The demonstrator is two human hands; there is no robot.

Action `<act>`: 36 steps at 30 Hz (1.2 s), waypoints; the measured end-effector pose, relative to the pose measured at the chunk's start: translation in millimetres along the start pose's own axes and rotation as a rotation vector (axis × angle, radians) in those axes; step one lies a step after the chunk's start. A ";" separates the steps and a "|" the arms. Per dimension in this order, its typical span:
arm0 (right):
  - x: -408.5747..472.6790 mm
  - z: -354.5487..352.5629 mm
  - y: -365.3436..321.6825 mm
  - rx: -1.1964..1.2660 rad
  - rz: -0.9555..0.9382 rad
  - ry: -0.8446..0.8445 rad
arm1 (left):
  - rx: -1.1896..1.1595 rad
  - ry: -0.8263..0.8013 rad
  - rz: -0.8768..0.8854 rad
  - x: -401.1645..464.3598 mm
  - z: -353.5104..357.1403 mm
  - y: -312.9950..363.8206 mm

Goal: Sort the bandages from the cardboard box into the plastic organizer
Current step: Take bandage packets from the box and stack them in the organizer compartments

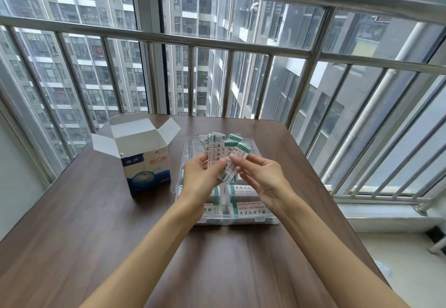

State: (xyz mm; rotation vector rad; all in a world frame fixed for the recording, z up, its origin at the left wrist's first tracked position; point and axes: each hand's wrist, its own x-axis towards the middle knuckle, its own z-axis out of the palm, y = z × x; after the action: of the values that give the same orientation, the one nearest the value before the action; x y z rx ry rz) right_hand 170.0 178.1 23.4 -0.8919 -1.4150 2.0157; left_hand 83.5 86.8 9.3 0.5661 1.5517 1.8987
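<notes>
A fanned bunch of white wrapped bandages (224, 149) with green ends is held above the clear plastic organizer (253, 220). My left hand (202, 175) grips the bunch from the left. My right hand (260, 177) pinches one bandage of the bunch between thumb and forefinger. The organizer's near compartments hold more bandages (251, 208) lying flat. The white and blue cardboard box (144, 160) stands open to the left of the organizer, flaps up; its inside is hidden from this angle.
Everything sits on a dark wooden table (96, 235) with a rounded far right corner. Behind it runs a steel balcony railing (217, 42) with glass. To the right of the table is a drop to a tiled floor and ledge (386, 213).
</notes>
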 end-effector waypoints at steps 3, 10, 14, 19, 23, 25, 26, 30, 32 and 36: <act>-1.7 -2.9 -0.3 -0.061 0.035 -0.030 | -0.002 0.020 -0.012 0.2 -2.1 1.4; 0.9 6.7 2.1 -0.273 -0.252 0.063 | 0.019 -0.056 -0.071 5.8 -6.1 8.8; 0.6 9.8 -1.7 -0.288 -0.270 0.010 | 0.069 -0.078 -0.095 10.6 -18.4 16.3; 9.9 -7.5 -17.3 -0.230 -0.095 -0.129 | 0.158 -0.106 -0.214 17.5 -43.3 28.8; 18.4 -30.1 -30.5 -0.488 0.020 -0.287 | 0.152 -0.092 -0.293 17.3 -42.0 31.4; 20.2 -38.5 -37.3 -0.610 0.025 -0.357 | 0.098 -0.098 -0.313 17.7 -37.0 30.3; 19.6 -41.5 -40.7 -0.671 0.019 -0.399 | 0.065 -0.106 -0.323 18.0 -34.4 29.9; 11.9 -48.2 -54.2 -0.887 -0.043 -0.496 | 0.089 -0.151 -0.342 20.5 -20.3 26.9; 10.6 -48.2 -56.8 -0.899 -0.072 -0.474 | 0.134 -0.185 -0.347 21.4 -11.5 24.8; 8.8 -45.0 -57.4 -0.875 -0.136 -0.416 | 0.145 -0.339 -0.359 21.0 4.3 22.0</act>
State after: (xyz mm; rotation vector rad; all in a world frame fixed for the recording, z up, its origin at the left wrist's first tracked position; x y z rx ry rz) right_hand 200.7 230.2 65.0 -0.6658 -2.6026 1.4936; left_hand 67.1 101.6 30.6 0.5908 1.4592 1.3540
